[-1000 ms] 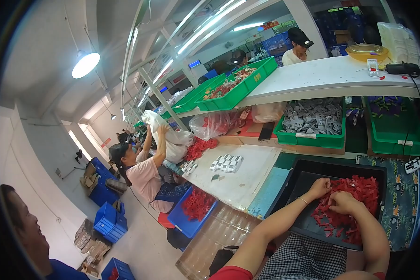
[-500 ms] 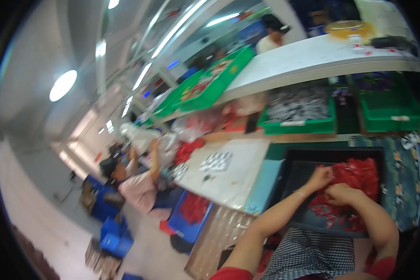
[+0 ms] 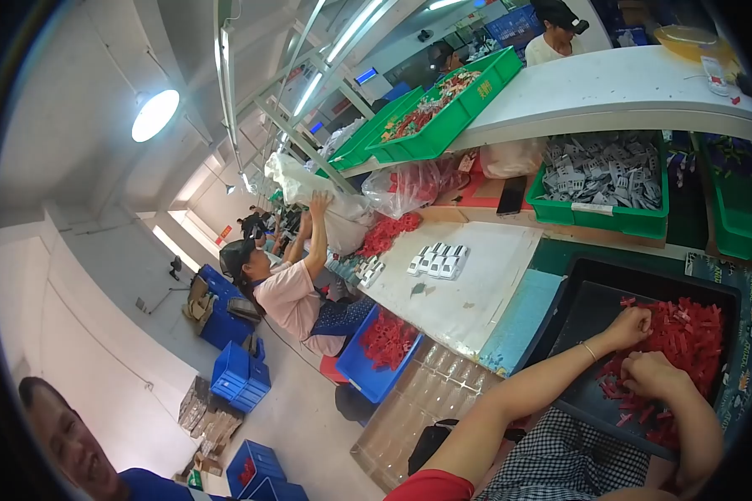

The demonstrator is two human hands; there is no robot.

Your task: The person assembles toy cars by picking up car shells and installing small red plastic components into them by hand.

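Note:
A black tray (image 3: 578, 288) in front of me holds a heap of small red plastic pieces (image 3: 685, 334). My left hand (image 3: 628, 328) is over the heap's left edge, its fingers curled closed. Just below it, my right hand (image 3: 650, 374) is also closed, with the fingertips pointing down at the red pieces. The two hands are close together but apart. Whatever is between the fingers of either hand is too small or hidden to make out.
Left of the tray, a white board (image 3: 468, 280) bears rows of small white parts (image 3: 439, 260). Green bins (image 3: 597, 215) sit under the shelf (image 3: 593, 88). A seated co-worker (image 3: 288, 301) handles a white bag (image 3: 342, 219). Another person (image 3: 67, 442) is at lower left. A blue bin (image 3: 376, 380) holds red pieces.
My view has swung left, so the scene sits further right and lower. A person has come into view at lower left. Both hands stay closed over the red pieces.

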